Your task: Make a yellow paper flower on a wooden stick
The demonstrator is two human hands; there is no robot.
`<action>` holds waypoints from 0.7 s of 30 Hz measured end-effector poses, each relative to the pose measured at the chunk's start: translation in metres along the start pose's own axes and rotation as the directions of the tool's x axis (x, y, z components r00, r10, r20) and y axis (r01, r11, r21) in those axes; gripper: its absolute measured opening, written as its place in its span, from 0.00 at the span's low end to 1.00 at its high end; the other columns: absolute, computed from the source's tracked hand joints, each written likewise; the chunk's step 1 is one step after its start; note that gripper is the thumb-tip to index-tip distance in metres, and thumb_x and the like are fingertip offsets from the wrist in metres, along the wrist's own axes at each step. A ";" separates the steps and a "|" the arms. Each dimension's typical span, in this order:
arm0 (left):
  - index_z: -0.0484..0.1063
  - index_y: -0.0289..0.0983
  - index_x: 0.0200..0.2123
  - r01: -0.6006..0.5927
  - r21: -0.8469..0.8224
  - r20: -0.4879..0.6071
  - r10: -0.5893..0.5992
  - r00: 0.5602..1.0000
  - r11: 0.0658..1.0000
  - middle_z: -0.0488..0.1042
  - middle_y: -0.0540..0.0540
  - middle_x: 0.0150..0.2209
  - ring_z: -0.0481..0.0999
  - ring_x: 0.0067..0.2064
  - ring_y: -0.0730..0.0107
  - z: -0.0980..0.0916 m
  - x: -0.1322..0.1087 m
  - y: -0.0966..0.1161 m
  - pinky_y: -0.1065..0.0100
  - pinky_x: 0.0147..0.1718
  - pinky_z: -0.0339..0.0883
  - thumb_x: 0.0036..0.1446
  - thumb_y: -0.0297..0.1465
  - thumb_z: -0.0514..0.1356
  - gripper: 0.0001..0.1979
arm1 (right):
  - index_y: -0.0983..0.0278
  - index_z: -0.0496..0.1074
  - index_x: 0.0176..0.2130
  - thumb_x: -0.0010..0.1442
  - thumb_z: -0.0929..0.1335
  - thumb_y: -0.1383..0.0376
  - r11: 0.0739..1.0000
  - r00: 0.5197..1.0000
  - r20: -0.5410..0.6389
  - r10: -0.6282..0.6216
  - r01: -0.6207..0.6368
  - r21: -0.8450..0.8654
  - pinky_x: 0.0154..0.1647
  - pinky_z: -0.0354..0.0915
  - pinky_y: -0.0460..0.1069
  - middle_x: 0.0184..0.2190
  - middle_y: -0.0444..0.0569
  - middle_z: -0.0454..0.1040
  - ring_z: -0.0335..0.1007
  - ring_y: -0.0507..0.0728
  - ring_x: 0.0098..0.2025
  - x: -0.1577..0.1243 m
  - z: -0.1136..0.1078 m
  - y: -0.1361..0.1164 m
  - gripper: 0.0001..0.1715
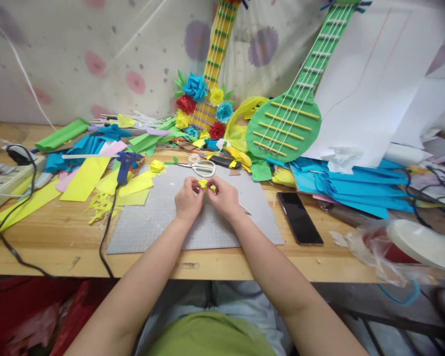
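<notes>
Both my hands meet over the grey cutting mat [163, 222] at the middle of the wooden table. My left hand [188, 200] and my right hand [224, 197] pinch a small yellow paper piece [203, 184] between their fingertips. Most of the piece is hidden by my fingers. White-handled scissors [202, 168] lie just beyond my hands on the mat's far edge. A small finished yellow paper flower [157, 166] sits at the mat's far left corner.
A blue glue gun [125, 165] with a black cord lies left of the mat among yellow paper sheets [85, 178]. A black phone [299, 218] lies to the right. Two paper guitars [285, 123], paper flowers [196, 89] and blue crepe paper [348, 183] crowd the back.
</notes>
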State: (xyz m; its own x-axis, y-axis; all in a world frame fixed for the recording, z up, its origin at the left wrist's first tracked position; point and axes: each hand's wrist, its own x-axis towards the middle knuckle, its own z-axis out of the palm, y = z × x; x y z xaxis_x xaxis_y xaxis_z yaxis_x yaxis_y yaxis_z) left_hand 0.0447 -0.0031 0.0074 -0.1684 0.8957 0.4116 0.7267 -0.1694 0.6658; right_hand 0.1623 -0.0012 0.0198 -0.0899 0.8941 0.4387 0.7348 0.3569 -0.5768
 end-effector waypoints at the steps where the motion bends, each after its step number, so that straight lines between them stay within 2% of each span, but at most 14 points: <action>1: 0.58 0.41 0.39 -0.015 -0.016 -0.006 0.014 1.000 1.000 0.73 0.52 0.33 0.74 0.34 0.72 0.001 0.000 -0.001 0.70 0.32 0.62 0.48 0.27 0.56 0.14 | 0.59 0.67 0.33 0.51 0.61 0.66 1.000 1.000 -0.013 0.020 -0.021 -0.001 0.30 0.56 0.44 0.30 0.40 0.72 0.64 0.50 0.27 0.000 0.000 0.001 0.08; 6: 0.60 0.40 0.36 -0.086 -0.069 -0.065 0.081 0.995 0.994 0.72 0.50 0.33 0.73 0.35 0.71 0.004 0.000 -0.005 0.69 0.34 0.63 0.47 0.27 0.56 0.11 | 0.59 0.67 0.33 0.50 0.61 0.65 0.999 0.998 -0.050 0.049 -0.049 0.007 0.29 0.56 0.45 0.29 0.40 0.72 0.63 0.50 0.27 0.001 0.001 0.004 0.08; 11: 0.62 0.39 0.31 -0.135 -0.091 -0.085 0.127 0.988 0.987 0.71 0.50 0.31 0.72 0.36 0.71 0.003 0.001 -0.005 0.69 0.36 0.63 0.47 0.26 0.55 0.05 | 0.59 0.67 0.34 0.51 0.61 0.65 1.000 0.999 -0.053 -0.003 0.004 0.026 0.30 0.56 0.44 0.31 0.41 0.72 0.63 0.50 0.27 0.000 -0.003 0.001 0.08; 15: 0.62 0.38 0.30 -0.049 -0.275 -0.071 0.031 0.997 0.960 0.69 0.51 0.30 0.70 0.33 0.74 0.003 0.002 -0.005 0.73 0.29 0.64 0.46 0.27 0.56 0.06 | 0.60 0.67 0.33 0.51 0.61 0.65 0.999 0.998 -0.053 -0.018 0.020 0.047 0.29 0.55 0.44 0.31 0.41 0.72 0.62 0.49 0.26 0.001 -0.007 0.001 0.08; 18: 0.59 0.38 0.30 0.052 -0.470 -0.004 -0.061 0.998 0.881 0.68 0.51 0.29 0.70 0.31 0.76 0.004 0.004 -0.007 0.77 0.22 0.61 0.43 0.27 0.58 0.10 | 0.60 0.66 0.34 0.51 0.61 0.64 0.998 0.996 -0.079 0.040 -0.036 0.053 0.28 0.55 0.44 0.30 0.41 0.71 0.60 0.48 0.24 0.003 -0.011 0.007 0.08; 21: 0.59 0.38 0.31 0.116 -0.569 0.069 -0.093 0.993 0.814 0.68 0.51 0.29 0.69 0.30 0.77 0.006 0.005 -0.008 0.78 0.19 0.60 0.42 0.28 0.59 0.12 | 0.60 0.66 0.34 0.50 0.63 0.63 0.996 0.996 -0.063 0.062 -0.058 0.064 0.27 0.54 0.44 0.29 0.40 0.71 0.59 0.48 0.23 0.005 -0.016 0.012 0.09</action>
State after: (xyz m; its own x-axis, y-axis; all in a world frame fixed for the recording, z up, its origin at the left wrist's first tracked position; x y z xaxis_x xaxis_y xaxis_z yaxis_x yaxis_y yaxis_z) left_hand 0.0422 0.0052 0.0009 -0.1888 0.9337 0.3041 0.1931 -0.2683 0.9438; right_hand 0.1811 0.0033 0.0261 -0.0014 0.8957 0.4447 0.6943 0.3209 -0.6442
